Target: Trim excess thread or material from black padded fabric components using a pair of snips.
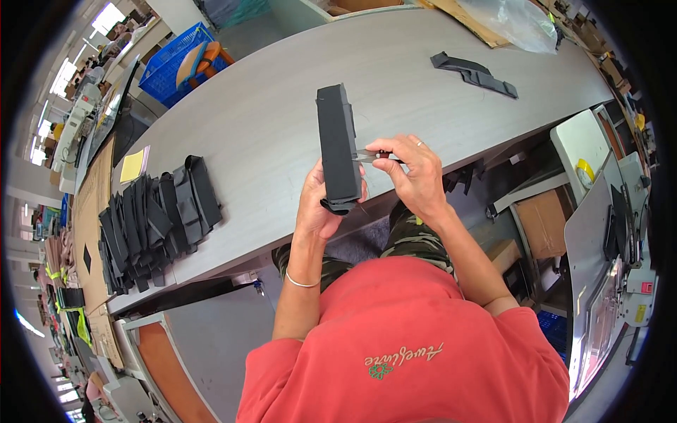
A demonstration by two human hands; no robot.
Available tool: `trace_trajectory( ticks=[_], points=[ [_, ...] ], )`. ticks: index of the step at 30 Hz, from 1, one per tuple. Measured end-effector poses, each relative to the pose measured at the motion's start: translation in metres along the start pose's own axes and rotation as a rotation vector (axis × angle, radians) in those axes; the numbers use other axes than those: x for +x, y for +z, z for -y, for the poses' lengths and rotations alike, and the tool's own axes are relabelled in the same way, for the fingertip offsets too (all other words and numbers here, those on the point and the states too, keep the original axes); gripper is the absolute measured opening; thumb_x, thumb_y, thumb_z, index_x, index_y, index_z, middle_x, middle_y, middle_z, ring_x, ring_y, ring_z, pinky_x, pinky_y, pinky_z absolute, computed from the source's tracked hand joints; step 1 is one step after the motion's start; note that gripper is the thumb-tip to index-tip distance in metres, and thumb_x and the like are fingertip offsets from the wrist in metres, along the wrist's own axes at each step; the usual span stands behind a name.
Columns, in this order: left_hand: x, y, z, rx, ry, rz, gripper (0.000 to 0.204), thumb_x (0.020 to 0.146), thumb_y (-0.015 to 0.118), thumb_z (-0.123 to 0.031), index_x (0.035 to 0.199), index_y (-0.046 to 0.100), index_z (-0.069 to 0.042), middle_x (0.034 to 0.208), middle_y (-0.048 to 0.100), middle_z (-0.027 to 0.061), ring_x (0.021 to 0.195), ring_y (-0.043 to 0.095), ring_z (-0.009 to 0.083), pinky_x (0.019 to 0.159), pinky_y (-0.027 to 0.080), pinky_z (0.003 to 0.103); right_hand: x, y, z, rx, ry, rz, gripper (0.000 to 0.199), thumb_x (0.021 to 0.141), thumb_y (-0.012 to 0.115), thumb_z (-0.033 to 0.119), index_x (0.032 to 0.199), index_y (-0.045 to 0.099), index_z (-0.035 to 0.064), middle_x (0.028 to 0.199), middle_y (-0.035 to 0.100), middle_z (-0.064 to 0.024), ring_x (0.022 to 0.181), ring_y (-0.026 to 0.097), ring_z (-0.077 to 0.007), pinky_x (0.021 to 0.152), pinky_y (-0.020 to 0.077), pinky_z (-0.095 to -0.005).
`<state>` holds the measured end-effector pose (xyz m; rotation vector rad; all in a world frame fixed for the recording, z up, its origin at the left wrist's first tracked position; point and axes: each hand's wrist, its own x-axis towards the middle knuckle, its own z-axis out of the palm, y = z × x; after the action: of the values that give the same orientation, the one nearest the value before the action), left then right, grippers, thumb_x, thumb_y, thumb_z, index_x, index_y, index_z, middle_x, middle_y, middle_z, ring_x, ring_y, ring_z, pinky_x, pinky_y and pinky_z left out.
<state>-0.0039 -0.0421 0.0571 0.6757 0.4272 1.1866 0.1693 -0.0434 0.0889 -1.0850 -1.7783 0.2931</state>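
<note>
Upright over the table's near edge is a long, folded black fabric piece (336,137). My left hand (315,206) is closed around its lower end, with some fingers hidden behind the fabric. In my right hand (417,175), thumb and fingers pinch a pair of small thread snips (366,156) with pointed metal blades and a dark handle. The blade tips meet the right side edge of the fabric; whether they cut a thread there is too small to tell.
On the grey table (268,106), a row of similar black fabric pieces (159,218) lies at left beside a yellow notepad (134,166). Another black strip (474,74) is at far right, near clear plastic (518,25). A blue crate (173,63) stands beyond the far left edge.
</note>
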Motion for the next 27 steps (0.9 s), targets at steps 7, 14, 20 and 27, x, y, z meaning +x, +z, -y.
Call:
trace_trajectory(
  ticks=[7,14,20,27],
  points=[
    [-0.002,0.005,-0.001,0.047,-0.009,0.035,0.029,0.082,0.062,-0.009,0.108,0.051,0.0,0.089,0.06,0.0146,0.063,0.058,0.021,0.056,0.048,0.032,0.002,-0.004,-0.003,-0.109,0.017,0.023,0.015,0.079,0.066,0.008,0.095,0.067,0.0081,0.076,0.064,-0.0045,0.068,0.055,-0.0201,0.065,0.0437,-0.0307],
    [-0.007,0.012,0.003,0.325,-0.002,0.116,0.056,0.087,0.063,-0.011,0.137,0.037,-0.003,0.095,0.062,0.0095,0.079,0.06,0.0126,0.067,0.052,0.026,0.025,-0.017,-0.006,-0.01,0.091,-0.15,0.016,0.08,0.067,0.011,0.096,0.066,0.011,0.078,0.063,-0.004,0.071,0.057,-0.0202,0.066,0.0452,-0.0318],
    [-0.01,0.015,0.002,0.47,-0.093,0.151,0.063,0.087,0.062,-0.009,0.142,0.032,-0.004,0.097,0.063,0.0069,0.083,0.059,0.009,0.071,0.049,0.024,0.045,-0.025,-0.011,0.03,0.089,-0.105,0.028,0.082,0.066,0.01,0.109,0.065,0.0087,0.093,0.063,-0.0049,0.08,0.059,-0.0151,0.072,0.0456,-0.0274],
    [-0.008,0.012,0.0,0.604,-0.24,0.227,0.063,0.084,0.065,-0.009,0.14,0.036,-0.003,0.094,0.065,0.0157,0.076,0.06,0.0153,0.064,0.049,0.025,0.049,-0.032,-0.037,0.641,0.385,0.212,0.028,0.085,0.064,0.007,0.113,0.065,0.0074,0.096,0.06,0.0012,0.083,0.056,-0.0077,0.075,0.0443,-0.0219]
  ],
)
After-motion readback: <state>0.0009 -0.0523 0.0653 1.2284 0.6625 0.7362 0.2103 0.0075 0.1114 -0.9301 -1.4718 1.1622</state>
